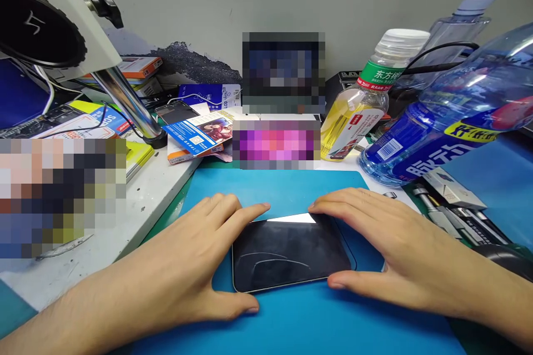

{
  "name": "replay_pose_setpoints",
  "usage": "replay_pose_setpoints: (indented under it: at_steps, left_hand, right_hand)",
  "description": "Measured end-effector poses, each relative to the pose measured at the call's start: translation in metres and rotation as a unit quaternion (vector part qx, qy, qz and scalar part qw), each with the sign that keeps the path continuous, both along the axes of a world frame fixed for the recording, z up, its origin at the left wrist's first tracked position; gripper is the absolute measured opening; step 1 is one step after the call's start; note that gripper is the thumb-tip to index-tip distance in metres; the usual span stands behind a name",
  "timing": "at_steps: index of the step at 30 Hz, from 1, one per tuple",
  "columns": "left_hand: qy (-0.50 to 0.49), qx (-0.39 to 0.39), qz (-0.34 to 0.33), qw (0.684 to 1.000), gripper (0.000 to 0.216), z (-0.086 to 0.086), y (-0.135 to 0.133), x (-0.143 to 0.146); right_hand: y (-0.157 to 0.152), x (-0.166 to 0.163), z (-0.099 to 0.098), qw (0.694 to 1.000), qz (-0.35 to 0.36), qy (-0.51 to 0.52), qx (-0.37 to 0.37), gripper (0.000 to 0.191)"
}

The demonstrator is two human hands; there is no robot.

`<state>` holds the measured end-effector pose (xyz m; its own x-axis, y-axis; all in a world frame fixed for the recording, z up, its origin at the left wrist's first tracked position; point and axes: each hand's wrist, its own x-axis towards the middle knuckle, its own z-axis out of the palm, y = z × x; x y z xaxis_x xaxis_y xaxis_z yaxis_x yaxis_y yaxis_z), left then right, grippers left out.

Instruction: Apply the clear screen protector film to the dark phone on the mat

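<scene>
A: Where is the phone (287, 255)?
B: It lies flat on the blue mat (291, 327), between the two hands; its dark face is up, with a bright white reflection along the far edge and thin curved streaks of light across the glass.
A: And the left hand (208, 247)?
B: Spread around the phone's left end; the index finger reaches along the far edge, while the thumb lies on the near side, just apart from the rim.
A: The right hand (377, 233)?
B: Thumb and fingers are parted; the thumb is at the near right corner and the index fingertip at the far edge; I cannot tell whether they grip.
A: What stands beyond?
B: A bottle of yellow drink (353, 111) and a larger blue-labelled bottle (428, 138) to the right; a blue-and-white card (195, 136) and a metal post (129, 105) to the left.
</scene>
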<state>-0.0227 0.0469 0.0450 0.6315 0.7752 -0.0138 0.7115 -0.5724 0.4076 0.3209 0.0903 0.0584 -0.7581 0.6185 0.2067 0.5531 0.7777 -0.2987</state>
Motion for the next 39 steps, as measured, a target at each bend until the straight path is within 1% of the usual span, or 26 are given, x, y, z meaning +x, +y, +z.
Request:
replay_pose_setpoints:
  at_steps: [5, 13, 17, 24, 32, 39]
  left_hand:
    - [0.006, 0.001, -0.001, 1.0, 0.092, 0.007, 0.0, 0.003]
    - [0.014, -0.012, -0.001, 1.0, 0.089, 0.01, 0.0, 0.003]
    - [0.015, 0.006, -0.012, 1.0, 0.088, 0.009, 0.001, 0.001]
    - [0.019, 0.054, -0.043, 0.997, 0.094, 0.002, 0.002, 0.0]
    - [0.019, 0.069, -0.074, 0.995, 0.101, 0.007, 0.009, 0.003]
    - [0.017, 0.076, -0.08, 0.994, 0.109, 0.007, 0.011, 0.001]
  right_hand:
    - [0.0, 0.0, 0.0, 1.0, 0.007, -0.007, 0.002, 0.062]
    - [0.0, 0.0, -0.002, 1.0, 0.008, -0.015, 0.003, 0.063]
    - [0.0, 0.001, -0.003, 1.0, 0.006, -0.009, 0.004, 0.064]
    - [0.001, 0.001, -0.002, 1.0, 0.015, -0.023, 0.013, 0.064]
    - [-0.001, 0.001, 0.0, 0.999, 0.021, -0.035, 0.023, 0.063]
    - [0.0, 0.002, -0.002, 0.999, 0.018, -0.042, 0.018, 0.062]
